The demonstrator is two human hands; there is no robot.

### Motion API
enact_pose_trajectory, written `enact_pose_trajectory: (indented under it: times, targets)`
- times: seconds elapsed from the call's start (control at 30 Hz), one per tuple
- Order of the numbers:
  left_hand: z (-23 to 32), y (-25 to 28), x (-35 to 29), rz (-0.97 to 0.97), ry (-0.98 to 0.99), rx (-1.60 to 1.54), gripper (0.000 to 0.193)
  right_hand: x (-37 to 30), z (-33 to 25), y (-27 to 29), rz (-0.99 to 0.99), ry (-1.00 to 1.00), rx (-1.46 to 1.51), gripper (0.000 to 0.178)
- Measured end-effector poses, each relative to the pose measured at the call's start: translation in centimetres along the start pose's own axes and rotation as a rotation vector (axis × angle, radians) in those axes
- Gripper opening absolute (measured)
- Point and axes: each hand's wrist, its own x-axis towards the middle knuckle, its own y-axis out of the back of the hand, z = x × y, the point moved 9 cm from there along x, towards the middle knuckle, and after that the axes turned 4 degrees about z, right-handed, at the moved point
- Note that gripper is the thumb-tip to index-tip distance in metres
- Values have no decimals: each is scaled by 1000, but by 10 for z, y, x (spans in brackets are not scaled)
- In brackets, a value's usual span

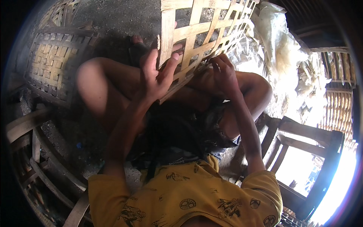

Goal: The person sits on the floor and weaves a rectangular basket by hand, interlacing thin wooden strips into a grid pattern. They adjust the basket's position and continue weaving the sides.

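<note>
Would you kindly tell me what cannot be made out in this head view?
- Woven bamboo panel: its top is cut off by the upper edge.
- Right hand: fingertips hidden behind the panel's lower edge.
- Left hand: grips the panel; palm faces away.
- Wooden frame: washed out by glare.

**Bamboo, cloth and concrete**

The woven panel [204,34] is pale split bamboo, matt and fibrous, its strips flat and dry. The finished basket [53,64] shows the same weave, duller. The shirt [185,196] is soft yellow printed cloth. The floor [121,19] looks rough grey concrete.
</note>
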Motion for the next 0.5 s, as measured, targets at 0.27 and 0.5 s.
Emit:
enact_pose_trajectory:
  times: [0.27,0.5]
  targets:
    - [-7,-1,-10,-46,42,61,53,-6,8,2,-15,7,-135,21]
    - [-1,-1,-2,3,20,16,43,-12,-10,-9,-28,135,-32,27]
